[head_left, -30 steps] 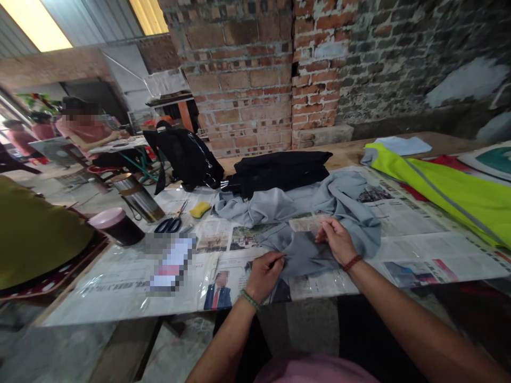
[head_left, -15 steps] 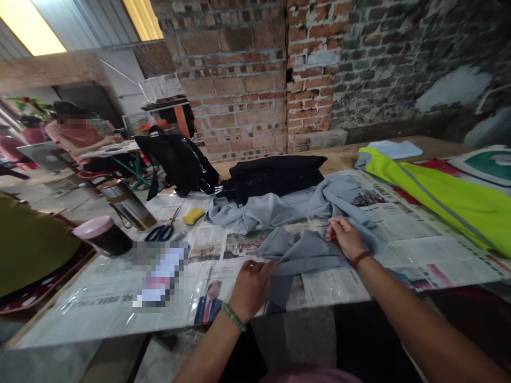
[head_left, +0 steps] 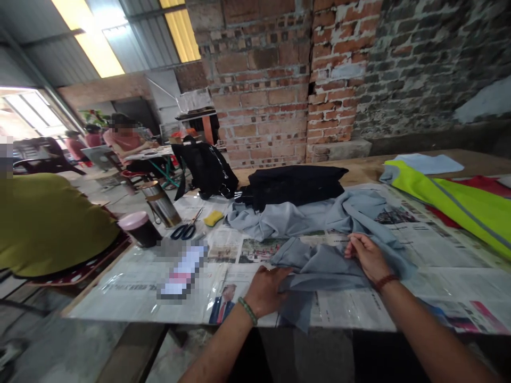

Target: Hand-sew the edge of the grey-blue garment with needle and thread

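Grey cloth (head_left: pixel 323 261) lies spread and wrinkled across the newspaper in front of me, with a further bunched stretch of it behind. At its left edge my left hand (head_left: pixel 268 290), wearing a green bead bracelet, grips the fabric between thumb and fingers. My right hand (head_left: pixel 367 258), with a reddish band at the wrist, is over the right part of the cloth. Its thumb and fingertips are pinched together; whatever is in them is too small to make out. A thin flap of the cloth hangs beneath my left hand, by the table's front edge.
Newspaper (head_left: pixel 120 290) covers the table. Leftward lie scissors (head_left: pixel 186 229), a yellow sponge (head_left: pixel 213 218), a pink-lidded cup (head_left: pixel 139 229), a steel flask (head_left: pixel 162 205) and a blurred-out item (head_left: pixel 183 271). Behind are a black backpack (head_left: pixel 207 170) and black cloth (head_left: pixel 297 183); rightward, a yellow-green garment (head_left: pixel 459 207). A person (head_left: pixel 51 223) sits left.
The view has swung left and up, so the table's contents appear farther right. My left hand stays at the cloth's edge, and my right hand remains pinched over it.
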Demonstrator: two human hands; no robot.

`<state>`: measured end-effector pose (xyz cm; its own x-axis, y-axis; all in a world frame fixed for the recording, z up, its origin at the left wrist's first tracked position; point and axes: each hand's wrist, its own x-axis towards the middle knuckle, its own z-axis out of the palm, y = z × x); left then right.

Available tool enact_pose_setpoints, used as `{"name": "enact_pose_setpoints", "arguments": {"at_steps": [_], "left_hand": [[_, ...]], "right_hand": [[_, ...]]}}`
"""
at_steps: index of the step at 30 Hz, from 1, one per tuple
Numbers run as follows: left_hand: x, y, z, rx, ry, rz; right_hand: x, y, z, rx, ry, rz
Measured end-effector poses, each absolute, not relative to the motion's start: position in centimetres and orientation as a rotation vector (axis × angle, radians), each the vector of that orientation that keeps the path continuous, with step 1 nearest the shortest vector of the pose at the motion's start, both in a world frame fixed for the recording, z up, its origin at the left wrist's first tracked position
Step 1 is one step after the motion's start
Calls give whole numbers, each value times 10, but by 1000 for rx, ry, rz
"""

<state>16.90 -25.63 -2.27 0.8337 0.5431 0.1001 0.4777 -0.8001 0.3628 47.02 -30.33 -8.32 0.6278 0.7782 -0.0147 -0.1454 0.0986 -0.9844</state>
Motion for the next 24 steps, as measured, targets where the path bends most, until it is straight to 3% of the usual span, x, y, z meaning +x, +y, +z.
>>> {"name": "enact_pose_setpoints", "arguments": {"at_steps": [6, 12, 15, 20, 24], "left_hand": [[167, -227, 5, 2570, 728, 531], [177, -231, 33, 2966, 527, 938], [162, -251, 11, 2900, 407, 910], [130, -284, -39, 2695, 598, 799], [133, -301, -39, 2758, 756, 673]], "right_hand": [[470, -303, -80, -1307, -599, 739], [469, -301, -75, -1286, -617, 720], [469, -300, -75, -1280, -613, 716], [471, -299, -75, -1273, -598, 741], [471, -300, -74, -1252, -587, 751]]}}
